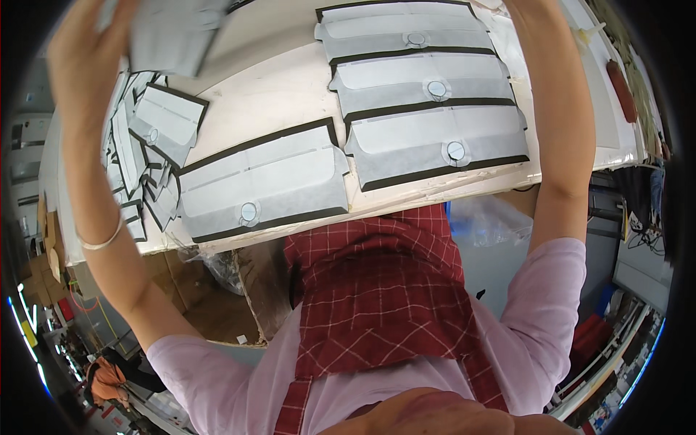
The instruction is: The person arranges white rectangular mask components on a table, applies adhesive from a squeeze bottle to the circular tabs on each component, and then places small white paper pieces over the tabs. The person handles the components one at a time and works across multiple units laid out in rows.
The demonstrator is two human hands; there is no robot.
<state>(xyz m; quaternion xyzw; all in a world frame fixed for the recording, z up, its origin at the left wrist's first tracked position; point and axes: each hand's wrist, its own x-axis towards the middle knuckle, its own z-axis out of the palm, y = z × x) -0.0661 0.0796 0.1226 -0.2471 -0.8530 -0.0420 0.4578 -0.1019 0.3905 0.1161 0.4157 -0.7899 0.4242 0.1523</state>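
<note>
With left grip [87, 43] raised, grey panel [170, 32] aloft

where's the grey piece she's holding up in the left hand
In the head view it is at the top left: the grey fabric piece is raised in the left hand, above the heap of similar pieces on the white table.

Held piece [170, 32]: grey fabric panel, raised off the table in the left hand [80, 51], at the top left, above the loose pile of like pieces.
</note>
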